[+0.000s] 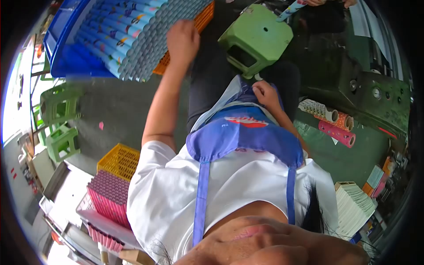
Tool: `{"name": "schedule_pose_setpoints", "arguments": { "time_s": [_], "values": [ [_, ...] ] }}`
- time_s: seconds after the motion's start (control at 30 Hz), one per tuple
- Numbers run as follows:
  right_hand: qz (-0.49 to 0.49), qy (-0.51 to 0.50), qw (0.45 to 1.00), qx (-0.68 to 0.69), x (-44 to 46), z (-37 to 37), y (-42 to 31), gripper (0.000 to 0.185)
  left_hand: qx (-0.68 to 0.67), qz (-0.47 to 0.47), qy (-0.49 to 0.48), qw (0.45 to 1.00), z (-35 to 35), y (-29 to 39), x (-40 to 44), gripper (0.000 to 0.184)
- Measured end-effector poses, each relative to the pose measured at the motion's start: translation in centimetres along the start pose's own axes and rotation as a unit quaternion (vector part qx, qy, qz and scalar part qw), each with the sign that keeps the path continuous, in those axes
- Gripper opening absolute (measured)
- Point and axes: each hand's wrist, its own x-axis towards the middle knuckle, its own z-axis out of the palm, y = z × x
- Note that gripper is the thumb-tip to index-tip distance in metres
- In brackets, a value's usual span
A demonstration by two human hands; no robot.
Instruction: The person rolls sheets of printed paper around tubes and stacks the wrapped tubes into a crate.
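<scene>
My left hand (pixel 183 39) is at the right side of a big stack of light-blue patterned tubes (pixel 132 31), over their open ends. Its fingers are curled, and what they hold, if anything, is hidden. The tubes lie in a blue crate (pixel 62 42), with an orange crate (pixel 204 17) edge showing under them. My right hand (pixel 266 94) is closed in my lap against the blue apron (pixel 247 141). A small pale piece (pixel 258 77) shows just beyond its fingertips; whether the hand touches it is unclear. A green stool (pixel 260 33) stands in front of my knees.
Another person's hands (pixel 316 2) hold a blue patterned tube (pixel 291 9) beyond the stool. A dark machine with a gauge (pixel 376 92) stands right, near several patterned rolls (pixel 336 133). Maroon tubes (pixel 108 194), a yellow crate (pixel 119 160) and green stools (pixel 62 143) are left.
</scene>
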Motion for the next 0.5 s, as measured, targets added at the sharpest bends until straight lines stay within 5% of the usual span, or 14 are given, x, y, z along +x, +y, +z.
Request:
{"name": "schedule_pose_setpoints", "arguments": {
  "time_s": [0.23,0.5],
  "values": [
    [0.088,-0.040,0.986,0.136,0.2,1.1,5.3,0.013,0.060,-0.100,0.040,0.992,-4.2,-5.4,-5.2,0.034],
    [0.093,-0.067,0.993,0.037,1.0,0.9,5.7,0.013,0.100,-0.131,0.073,0.984,-5.2,-7.3,-10.4,0.047]
  ]
}}
